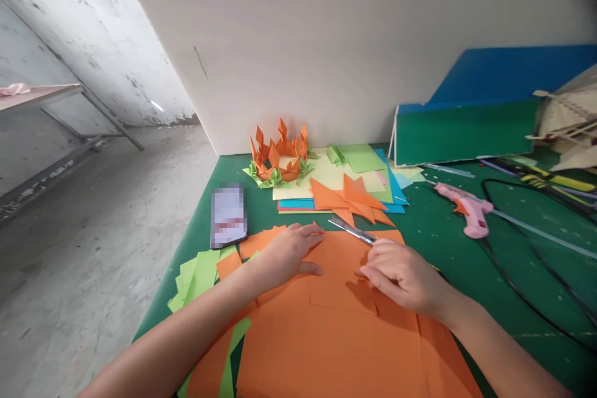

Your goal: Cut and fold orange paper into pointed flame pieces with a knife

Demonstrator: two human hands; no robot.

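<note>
My left hand (pixel 293 253) lies with its fingers stretched over a square of orange paper (pixel 342 295). That square rests on larger orange sheets (pixel 336 348). In my closed right hand (pixel 403 273) is a pair of scissors (pixel 353 231), with the metal blades pointing up and to the left; the handles are hidden in the fist. My right fingertips touch the orange paper near its right side. Just beyond the blades lie several pointed orange paper pieces (pixel 347 199).
An orange paper crown (pixel 280 152) with green leaves stands near the white board (pixel 298 50). A phone (pixel 228 216) lies left, above green paper strips (pixel 200 277). Coloured sheets (pixel 364 158) lie at the back. On the right are a pink glue gun (pixel 469 208) and its black cable (pixel 504 280).
</note>
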